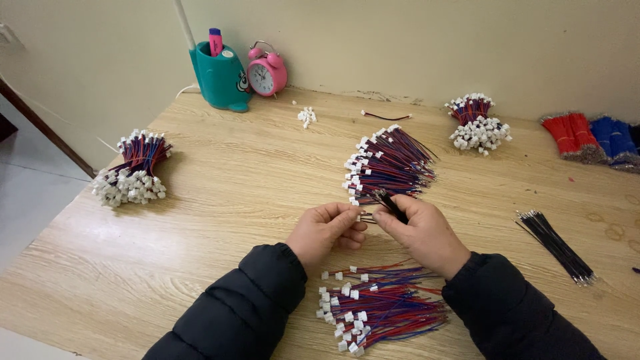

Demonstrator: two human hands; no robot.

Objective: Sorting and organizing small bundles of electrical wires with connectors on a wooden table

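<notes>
My left hand [325, 231] and my right hand [420, 231] meet at the middle of the wooden table [220, 200], fingertips almost touching. The left pinches a small white connector piece [361, 216]. The right grips a short bunch of black wires [389, 203] that points up and left. Just beyond the hands lies a fan of red and blue wires with white connectors [387, 163]. Between my forearms, near the table's front edge, lies another loose pile of the same connector wires [377, 308].
A tied bundle of connector wires [133, 175] sits at the left, another [477, 123] at the back right. Red wire bundles [572, 137], blue wire bundles [617, 141], loose black wires [555, 245], loose white connectors [307, 117], a teal pen holder [220, 77] and pink alarm clock [267, 72] stand around.
</notes>
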